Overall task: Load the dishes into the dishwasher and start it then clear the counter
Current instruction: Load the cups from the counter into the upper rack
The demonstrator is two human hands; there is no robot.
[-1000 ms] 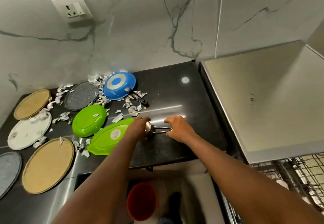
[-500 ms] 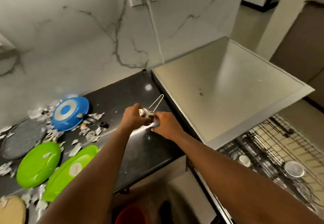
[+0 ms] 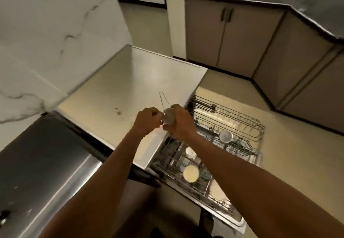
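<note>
Both hands meet on the cup (image 3: 169, 116): the right hand (image 3: 181, 124) is wrapped round its body and the left hand (image 3: 147, 121) is curled in and seems to pinch its near rim, likely to steady or turn it before racking. Its wire handle (image 3: 163, 100) sticks up and away, clear of the fingers. The cup hangs in the air above the front edge of the white top (image 3: 130, 81), just beside the pulled-out rack (image 3: 240, 116). Two bowls (image 3: 225, 136) (image 3: 191, 176) already sit there, with bare wire between and behind them, so there looks to be room. The dark counter (image 3: 46, 154) is to the left and open floor lies beyond the rack.
</note>
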